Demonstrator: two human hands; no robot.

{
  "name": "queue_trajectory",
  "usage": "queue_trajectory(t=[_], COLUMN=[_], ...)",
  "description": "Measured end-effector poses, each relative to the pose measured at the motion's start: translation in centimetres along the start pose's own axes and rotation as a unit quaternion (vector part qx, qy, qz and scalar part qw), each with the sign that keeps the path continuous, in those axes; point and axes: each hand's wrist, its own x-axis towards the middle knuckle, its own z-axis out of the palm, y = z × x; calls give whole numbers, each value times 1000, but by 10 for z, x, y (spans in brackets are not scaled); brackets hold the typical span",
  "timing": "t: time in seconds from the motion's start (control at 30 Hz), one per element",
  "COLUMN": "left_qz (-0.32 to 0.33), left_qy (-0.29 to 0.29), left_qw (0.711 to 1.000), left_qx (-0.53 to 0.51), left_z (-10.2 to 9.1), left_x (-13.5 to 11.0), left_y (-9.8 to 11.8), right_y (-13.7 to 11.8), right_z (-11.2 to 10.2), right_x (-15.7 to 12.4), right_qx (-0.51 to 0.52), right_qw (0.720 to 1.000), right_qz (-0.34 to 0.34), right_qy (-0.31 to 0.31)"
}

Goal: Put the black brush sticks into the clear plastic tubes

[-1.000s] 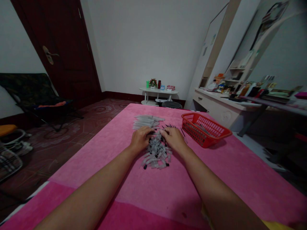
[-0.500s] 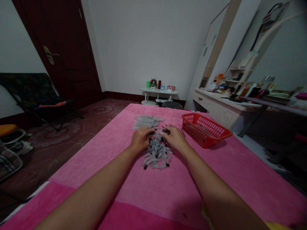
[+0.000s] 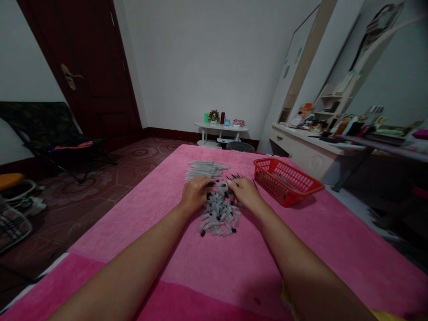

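Note:
My left hand (image 3: 195, 195) is at the left of a heap of small translucent caps (image 3: 219, 214), some with black ends. Its fingers are curled closed, and a small dark tip shows by them; what they hold is too small to make out. On the heap's right side, my right hand (image 3: 246, 192) has thumb and fingers pinched together. Whatever is in that pinch is hidden. Just beyond the hands lies a row of translucent, pen-like tubes (image 3: 205, 170). Thin dark sticks (image 3: 236, 175) fan out behind my right hand.
A red plastic basket (image 3: 287, 185) with thin items inside stands to the right on the pink cloth (image 3: 133, 232). Farther off are a low white table (image 3: 222, 127), a crowded dresser (image 3: 307, 145) and a folding chair (image 3: 50, 129).
The fingers of my right hand have drawn slightly right, away from my left hand, and the gap between them is wider. More dark sticks show behind the right hand.

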Motion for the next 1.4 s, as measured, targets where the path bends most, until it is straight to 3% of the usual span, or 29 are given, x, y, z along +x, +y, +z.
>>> queue_trajectory(t=[0.13, 0.27, 0.47, 0.6, 0.7, 0.83, 1.1, 1.27, 1.4], left_qz=[-94, -170, -282, -318, -323, -327, -320, -336, -339], left_qy=[110, 193, 215, 211, 207, 197, 184, 192, 195], left_qw=[985, 927, 806, 767, 759, 760, 752, 735, 733], left_qx=[-91, -271, -473, -516, -527, -526, -546, -556, -557], left_z=[-1, -1, -1, 2, 3, 2, 3, 3, 2], left_x=[5, 13, 16, 15, 14, 13, 13, 14, 14], left_y=[-5, -6, -6, -8, -8, -7, -2, 1, 0], right_y=[-4, -12, -9, -4, -4, -7, -12, -6, 1], right_z=[-7, -12, -9, -6, -9, -14, 5, 6, 8], right_x=[-6, -12, -9, -4, -4, -7, -9, -6, -2], right_qx=[-98, -152, -138, -111, -114, -141, -163, -95, -10], right_qw=[992, 979, 988, 991, 992, 986, 983, 989, 996], right_qz=[2, 22, 19, 44, 39, 25, 20, 26, 54], right_qy=[-84, -137, -72, -53, -46, -83, -77, -110, -66])
